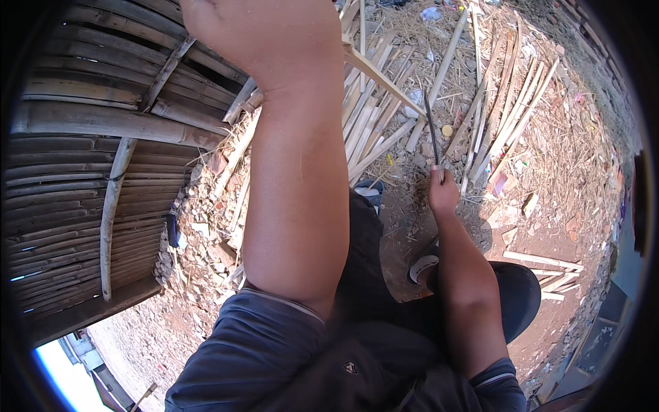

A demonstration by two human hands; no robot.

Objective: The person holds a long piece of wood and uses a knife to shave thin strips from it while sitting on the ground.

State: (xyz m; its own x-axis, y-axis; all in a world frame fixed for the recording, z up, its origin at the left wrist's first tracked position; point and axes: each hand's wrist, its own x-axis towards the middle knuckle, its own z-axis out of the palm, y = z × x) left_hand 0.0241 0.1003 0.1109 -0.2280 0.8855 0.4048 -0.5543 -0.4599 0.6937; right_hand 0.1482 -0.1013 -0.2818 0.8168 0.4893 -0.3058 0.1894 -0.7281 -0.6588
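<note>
My left hand (268, 34) is raised close at the top edge, its fingers cut off or hidden. A split bamboo strip (384, 79) slants up from the ground, widens toward me and passes behind my left wrist; it appears held by this hand, though the grip itself is out of sight. Lower and to the right, my right hand (444, 192) is closed round the handle of a long, thin dark blade (430, 127), like a machete, pointing away from me. The blade's tip is close to the strip's far end. My knees are bent low over the ground.
Piles of split bamboo strips (504, 103) lie ahead and to the right, with a few short pieces (556, 275) near my right knee. A bamboo slat wall (68, 165) stands at left above broken rubble (206, 233). Dry shavings and litter cover the dirt.
</note>
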